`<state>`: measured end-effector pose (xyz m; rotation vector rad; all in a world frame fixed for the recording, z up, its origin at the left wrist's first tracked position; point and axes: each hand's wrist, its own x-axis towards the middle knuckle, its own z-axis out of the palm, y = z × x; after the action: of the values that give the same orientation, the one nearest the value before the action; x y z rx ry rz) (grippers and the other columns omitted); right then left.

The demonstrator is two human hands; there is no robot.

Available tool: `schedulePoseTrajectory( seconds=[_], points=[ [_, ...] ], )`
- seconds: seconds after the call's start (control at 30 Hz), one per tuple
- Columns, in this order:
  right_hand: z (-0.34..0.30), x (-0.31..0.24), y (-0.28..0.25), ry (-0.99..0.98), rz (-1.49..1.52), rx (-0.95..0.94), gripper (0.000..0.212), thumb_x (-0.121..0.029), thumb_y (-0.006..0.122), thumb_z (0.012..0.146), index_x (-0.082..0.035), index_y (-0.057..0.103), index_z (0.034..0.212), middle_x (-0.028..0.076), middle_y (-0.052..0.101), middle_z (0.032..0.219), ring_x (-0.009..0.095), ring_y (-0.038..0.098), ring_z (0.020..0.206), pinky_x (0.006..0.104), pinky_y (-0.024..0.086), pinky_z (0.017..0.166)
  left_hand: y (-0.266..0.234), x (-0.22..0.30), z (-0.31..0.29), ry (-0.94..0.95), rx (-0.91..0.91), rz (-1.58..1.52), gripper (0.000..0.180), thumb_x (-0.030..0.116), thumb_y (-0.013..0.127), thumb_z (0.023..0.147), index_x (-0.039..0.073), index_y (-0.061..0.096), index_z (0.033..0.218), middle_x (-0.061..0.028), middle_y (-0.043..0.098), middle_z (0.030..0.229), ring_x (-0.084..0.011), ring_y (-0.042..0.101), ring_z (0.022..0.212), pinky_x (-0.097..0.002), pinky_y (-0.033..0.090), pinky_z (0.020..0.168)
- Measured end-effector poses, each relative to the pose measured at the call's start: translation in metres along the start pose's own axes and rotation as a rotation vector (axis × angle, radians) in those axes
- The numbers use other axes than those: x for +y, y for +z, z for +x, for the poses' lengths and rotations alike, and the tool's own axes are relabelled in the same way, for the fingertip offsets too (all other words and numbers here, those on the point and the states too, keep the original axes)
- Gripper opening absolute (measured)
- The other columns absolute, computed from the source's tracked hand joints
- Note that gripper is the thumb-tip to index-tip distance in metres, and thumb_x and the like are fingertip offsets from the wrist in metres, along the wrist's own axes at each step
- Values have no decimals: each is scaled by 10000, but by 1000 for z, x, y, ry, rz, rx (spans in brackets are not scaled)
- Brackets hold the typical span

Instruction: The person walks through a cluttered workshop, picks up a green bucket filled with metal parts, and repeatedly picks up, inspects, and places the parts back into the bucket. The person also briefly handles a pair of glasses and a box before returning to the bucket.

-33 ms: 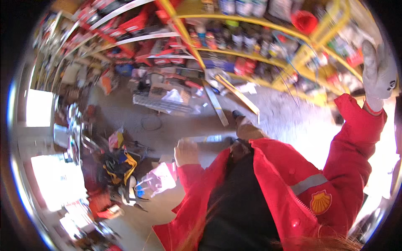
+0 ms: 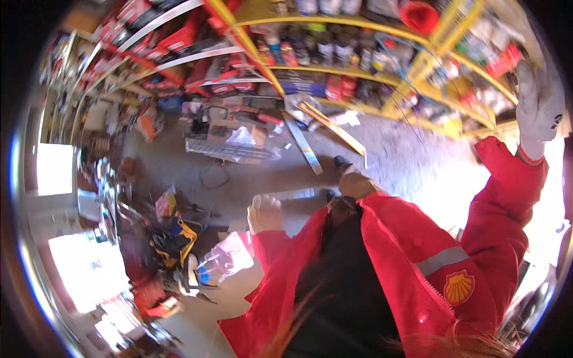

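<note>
My left hand (image 2: pixel 266 216), in a pale glove, hangs in front of my body above the floor. Its fingers look curled in, and no object shows in them. Out at the far right, my right hand (image 2: pixel 539 107) is raised in a grey-white glove with the fingers stretched upward. Nothing is visible in that hand. It is nearest a tan upright post (image 2: pixel 528 27) and the end of the yellow shelving (image 2: pixel 412 86); I cannot tell whether it touches either. Both arms wear red sleeves.
Bottles and a red funnel (image 2: pixel 418 16) fill the yellow shelves. On the floor lie two long boards (image 2: pixel 334 128), a wire rack (image 2: pixel 227 149) beside a cardboard box (image 2: pixel 256 134), a loop of cable (image 2: pixel 213 176), a black-and-yellow bag (image 2: pixel 176 241) and a pink bag (image 2: pixel 230 256).
The view has turned slightly, so the shelves and boards sit a little farther left and higher. My left hand looks slightly rotated; my right hand stays raised.
</note>
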<state>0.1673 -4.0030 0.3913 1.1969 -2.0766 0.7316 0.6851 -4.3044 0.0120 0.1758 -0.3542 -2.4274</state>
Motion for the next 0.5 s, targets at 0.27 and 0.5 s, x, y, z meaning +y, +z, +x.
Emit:
schedulePoseTrajectory(
  seconds=[0.27,0.5],
  points=[
    [-208,55,-151,290,-76,251,496,-295,398,1078,23,448,1455,174,486,1485,282,439,1404,387,308,1186,106,-109,7,5,441,423,416,398,574,984,83,616,1252,-89,666,1186,-264,652,1047,-454,534,958],
    [-394,136,-280,806,-329,145,463,-256,411,1064,11,490,1433,150,533,1445,256,500,1345,367,361,1147,145,-350,57,-422,457,471,357,390,539,997,94,650,1163,-87,687,1107,-265,663,980,-469,566,857]
  ],
)
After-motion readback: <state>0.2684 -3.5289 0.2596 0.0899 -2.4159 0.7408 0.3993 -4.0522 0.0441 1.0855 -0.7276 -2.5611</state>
